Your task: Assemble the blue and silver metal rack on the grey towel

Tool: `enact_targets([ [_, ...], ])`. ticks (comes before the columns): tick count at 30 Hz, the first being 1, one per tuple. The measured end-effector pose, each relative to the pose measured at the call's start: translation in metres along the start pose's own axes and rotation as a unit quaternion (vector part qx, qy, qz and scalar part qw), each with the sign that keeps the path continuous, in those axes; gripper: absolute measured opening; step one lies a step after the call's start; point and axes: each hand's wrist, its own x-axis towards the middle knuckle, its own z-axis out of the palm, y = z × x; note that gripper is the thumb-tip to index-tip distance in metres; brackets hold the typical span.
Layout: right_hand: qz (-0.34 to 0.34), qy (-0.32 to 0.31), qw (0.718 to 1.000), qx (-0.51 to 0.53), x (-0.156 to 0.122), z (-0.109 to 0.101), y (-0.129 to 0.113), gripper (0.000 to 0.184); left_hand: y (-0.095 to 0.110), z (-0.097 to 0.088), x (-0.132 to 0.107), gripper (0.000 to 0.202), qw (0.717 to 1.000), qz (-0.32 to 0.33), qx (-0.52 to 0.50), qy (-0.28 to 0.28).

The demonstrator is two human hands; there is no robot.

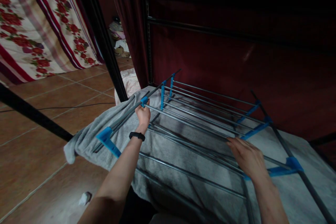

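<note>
A metal rack [199, 124] of grey tubes with blue plastic joints lies across the grey blanket in front of me. My left hand [143, 115], with a black band on the wrist, is closed around the rack at a blue joint [144, 101] on its left side rail. Toward the right, my right hand [246, 155] grips a long cross tube, its fingers curled over the metal. Another blue bracket [285, 168] joins that tube to the right side rail. Several loose-looking tubes [183, 143] lie below the upper bars.
The grey blanket [102, 147] covers a low bed framed by black metal posts [105, 38]. A dark red curtain [210, 59] hangs behind. To the left are a floral cloth [39, 28], tiled floor [34, 122] and a thin cable [57, 107]. A small white item [84, 198] lies on the floor.
</note>
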Motion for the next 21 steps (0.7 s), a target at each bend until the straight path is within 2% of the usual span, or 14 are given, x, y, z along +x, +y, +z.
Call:
enact_targets([
  [3,-0.003,0.026,1.000,0.001,-0.0013,0.0028,-0.0008,0.028,-0.0006,0.0006,0.0010,0.021,0.999,0.027,-0.039,0.023],
  [9,-0.006,0.059,0.998,-0.016,-0.0017,0.0050,-0.0035,0.025,-0.0003,0.0004,0.0011,0.022,0.999,0.029,-0.018,0.021],
  [21,0.002,-0.009,1.000,-0.016,0.0003,0.0007,-0.0004,0.029,-0.0012,-0.0001,0.0010,0.029,1.000,0.009,-0.005,0.018],
])
